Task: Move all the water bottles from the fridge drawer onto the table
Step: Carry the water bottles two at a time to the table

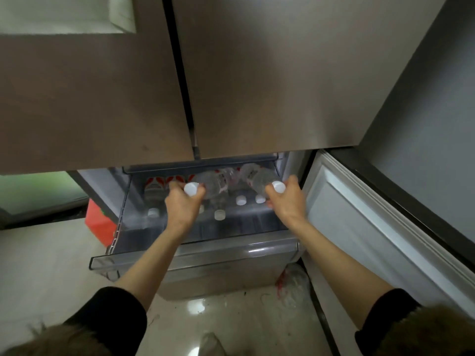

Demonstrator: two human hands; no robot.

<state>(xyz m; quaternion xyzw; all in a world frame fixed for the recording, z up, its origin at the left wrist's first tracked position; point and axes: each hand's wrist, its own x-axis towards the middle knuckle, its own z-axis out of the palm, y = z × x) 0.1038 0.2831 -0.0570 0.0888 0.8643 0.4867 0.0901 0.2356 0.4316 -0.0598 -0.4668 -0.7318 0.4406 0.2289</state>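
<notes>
The fridge drawer [195,255] is pulled out below the closed upper doors. Several clear water bottles with white caps and red-white labels stand inside it, among them one at the left [153,213] and one in the middle [219,214]. My left hand [182,204] grips the neck of a water bottle [213,185] that is tilted back, its cap toward me. My right hand [285,201] grips the neck of a second tilted water bottle [258,177] at the drawer's right side. Both bottles are raised above the standing ones.
A lower fridge door [359,227] swings open on the right. A red box [99,222] sits on the floor left of the drawer. A crumpled plastic bag [293,281] lies on the glossy floor below the drawer's right corner. The table is out of view.
</notes>
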